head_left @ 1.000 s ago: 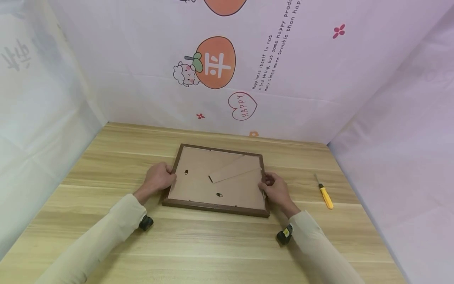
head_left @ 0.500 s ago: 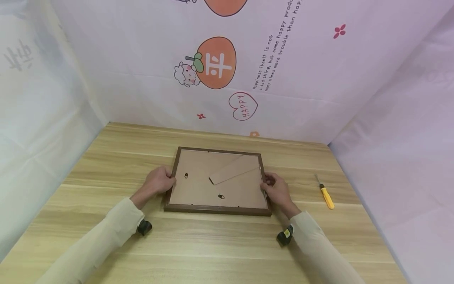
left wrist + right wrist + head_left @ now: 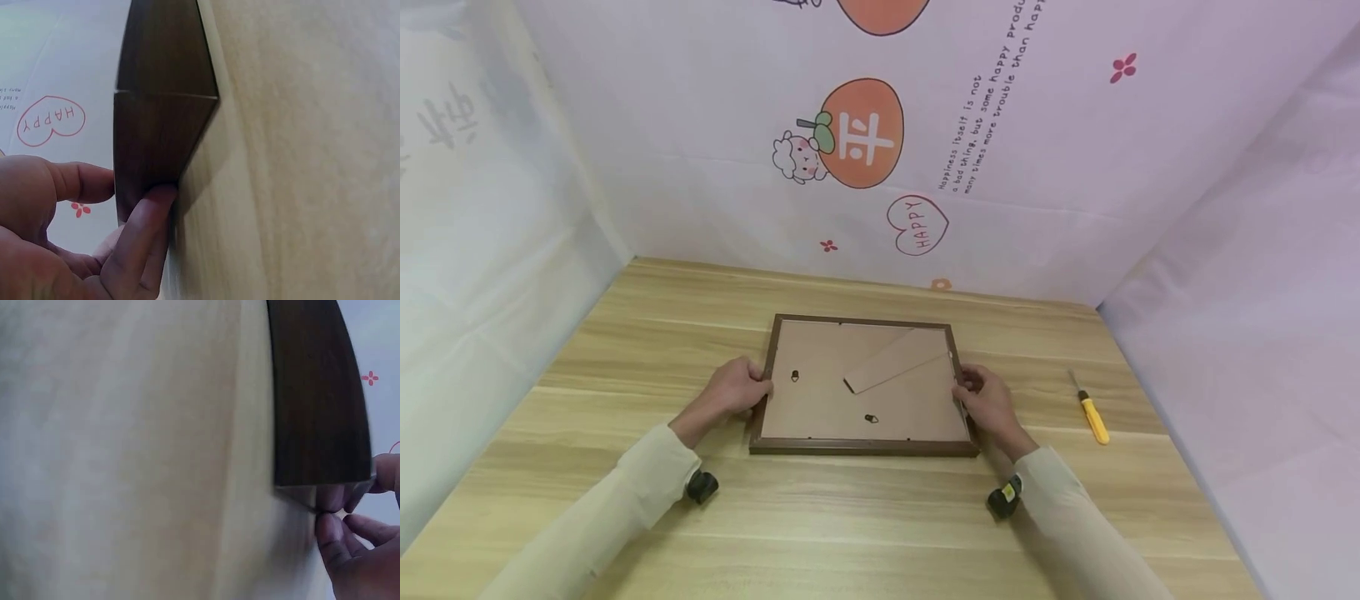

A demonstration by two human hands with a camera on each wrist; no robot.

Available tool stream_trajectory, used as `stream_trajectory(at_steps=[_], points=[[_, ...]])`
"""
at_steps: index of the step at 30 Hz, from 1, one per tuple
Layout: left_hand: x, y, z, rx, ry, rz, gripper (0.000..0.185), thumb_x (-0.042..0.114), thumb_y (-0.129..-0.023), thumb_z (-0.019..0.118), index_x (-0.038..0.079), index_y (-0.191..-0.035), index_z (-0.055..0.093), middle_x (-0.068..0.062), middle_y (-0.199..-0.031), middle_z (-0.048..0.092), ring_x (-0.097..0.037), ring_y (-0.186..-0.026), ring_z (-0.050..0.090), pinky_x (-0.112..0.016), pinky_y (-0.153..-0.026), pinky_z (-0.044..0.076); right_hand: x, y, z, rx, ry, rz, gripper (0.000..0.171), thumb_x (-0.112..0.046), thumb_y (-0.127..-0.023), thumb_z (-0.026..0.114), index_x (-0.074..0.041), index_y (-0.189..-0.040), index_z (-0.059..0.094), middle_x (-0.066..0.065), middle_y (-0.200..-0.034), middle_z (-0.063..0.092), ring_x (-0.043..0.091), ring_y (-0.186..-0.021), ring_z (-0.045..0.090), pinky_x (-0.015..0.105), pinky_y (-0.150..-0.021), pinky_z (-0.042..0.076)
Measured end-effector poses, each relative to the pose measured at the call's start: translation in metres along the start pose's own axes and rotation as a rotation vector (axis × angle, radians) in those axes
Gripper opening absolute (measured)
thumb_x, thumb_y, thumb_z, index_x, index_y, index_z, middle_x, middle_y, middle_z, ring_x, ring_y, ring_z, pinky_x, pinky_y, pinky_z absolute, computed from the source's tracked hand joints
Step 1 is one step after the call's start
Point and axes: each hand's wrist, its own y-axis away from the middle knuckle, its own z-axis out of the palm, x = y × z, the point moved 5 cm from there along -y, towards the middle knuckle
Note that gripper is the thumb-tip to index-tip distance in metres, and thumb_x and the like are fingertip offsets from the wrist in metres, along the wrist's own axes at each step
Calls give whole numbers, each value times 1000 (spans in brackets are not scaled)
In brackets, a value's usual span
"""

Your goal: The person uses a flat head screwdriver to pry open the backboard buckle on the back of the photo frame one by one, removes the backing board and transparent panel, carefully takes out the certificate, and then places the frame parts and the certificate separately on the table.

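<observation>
A picture frame (image 3: 820, 408) with a dark brown rim lies back side up in the middle of the head view. Its tan backing carries a fold-out stand flap (image 3: 891, 367), lying flat, and two small dark hanging hooks, one of them the near hook (image 3: 871, 418). At the left rim, my left hand (image 3: 735, 388) grips the frame, thumb on top and fingers against the outer side. My right hand (image 3: 988, 402) pinches the opposite rim. Both wrist views show fingers at the brown side wall (image 3: 156, 131), close to the tabletop.
A screwdriver (image 3: 1093, 419) with a yellow and black handle lies right of the frame on the wood-grain table (image 3: 850, 525). Printed white cloth (image 3: 1015, 242) stands behind the table, with pale sheets on both sides.
The picture frame has turned slightly and its left side has come nearer to me, my left hand moving with it. My right hand has barely moved.
</observation>
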Motion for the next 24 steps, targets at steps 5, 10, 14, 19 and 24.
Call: stream_trajectory(at_steps=[5,10,14,19,24], points=[[3,1,-3,49,-23,28,15,12,-89,61,7,-79,50,-4,-75,53,-10,-55,51,-19,-47,43,-9,1,-2,-22,56,-38,49,-8,-92,61,4,-137,48,22,-121,61,33,-111,59,42,-92,54],[5,1,-5,93,-81,51,12,12,-88,62,4,-88,53,-10,-88,58,-15,-67,54,-21,-50,44,-12,2,-2,-41,70,-21,50,-6,-91,61,4,-138,46,21,-122,60,32,-111,59,41,-93,54],[5,-1,-7,106,-124,67,13,13,-88,63,4,-89,54,-12,-89,59,-17,-69,55,-22,-52,44,-11,2,-1,-53,71,-2,51,-7,-91,61,4,-138,45,22,-125,58,33,-112,59,41,-94,54],[5,-2,-8,104,-145,78,15,14,-87,63,2,-93,55,-14,-92,60,-18,-73,55,-23,-53,44,-23,4,-2,-21,141,-70,59,-10,-90,63,6,-142,39,27,-133,52,40,-119,56,49,-97,52],[3,-4,-8,78,-120,74,18,13,-87,63,1,-97,55,-15,-96,60,-18,-73,56,-23,-54,46,-65,4,12,21,336,-359,55,-14,-88,70,5,-136,50,25,-132,55,40,-121,53,53,-99,48]])
